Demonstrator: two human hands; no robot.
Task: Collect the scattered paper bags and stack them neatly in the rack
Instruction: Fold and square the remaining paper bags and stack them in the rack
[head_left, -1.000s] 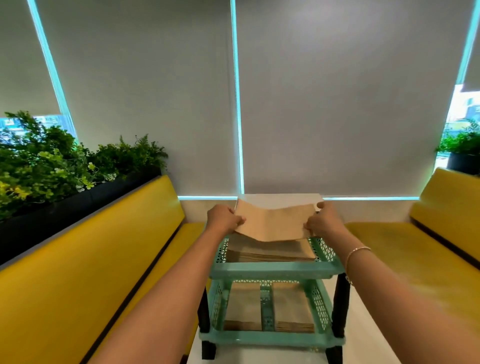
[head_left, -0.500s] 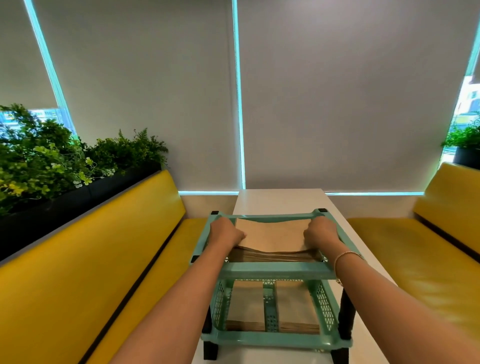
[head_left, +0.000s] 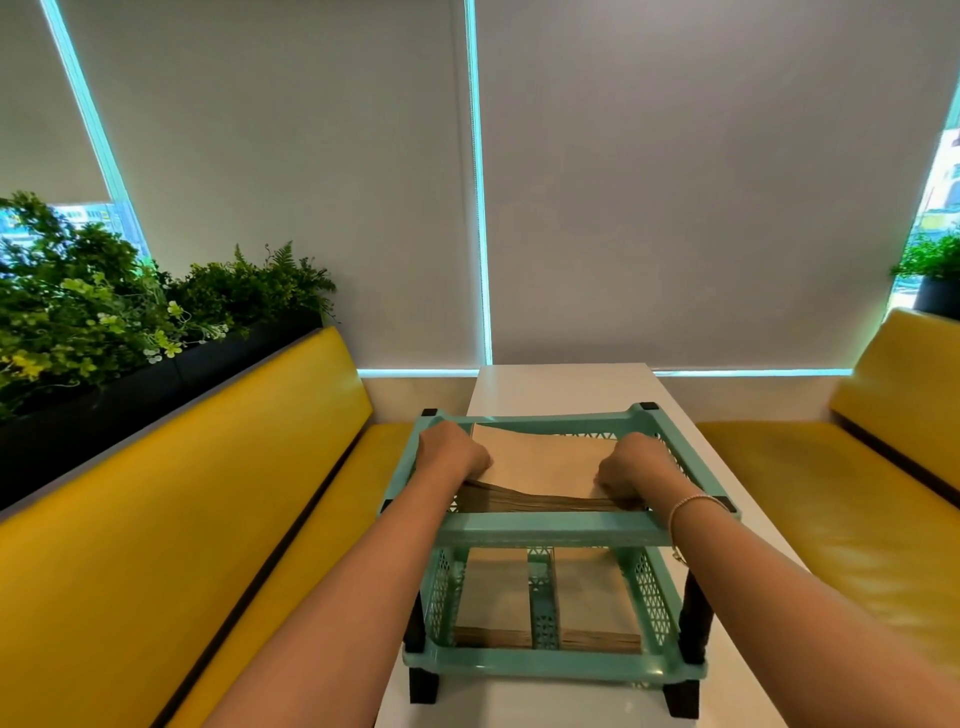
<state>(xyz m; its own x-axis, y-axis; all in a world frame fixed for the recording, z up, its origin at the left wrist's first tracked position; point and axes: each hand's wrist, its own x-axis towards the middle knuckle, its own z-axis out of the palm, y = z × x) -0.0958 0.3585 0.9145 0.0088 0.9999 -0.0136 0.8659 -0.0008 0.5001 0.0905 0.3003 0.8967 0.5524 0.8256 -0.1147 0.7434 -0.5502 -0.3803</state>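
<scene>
A teal two-tier plastic rack (head_left: 550, 535) stands on the white table (head_left: 561, 387). Its top tier holds a stack of brown paper bags (head_left: 543, 465). My left hand (head_left: 449, 452) grips the stack's left edge and my right hand (head_left: 631, 467) grips its right edge, fingers curled down over the sides. The stack's near edge bows upward on the left. A second stack of paper bags (head_left: 493, 597) lies flat in the lower tier, seen through the open front.
Yellow bench seats run along both sides of the table (head_left: 171, 519) (head_left: 841, 493). A black planter with green plants (head_left: 104, 322) tops the left backrest, another plant (head_left: 935, 280) sits at the far right. Grey blinds close off the far end.
The bag that both hands held up above the rack has come down onto the top-tier stack. The hands stay on its two sides, now low inside the tray.
</scene>
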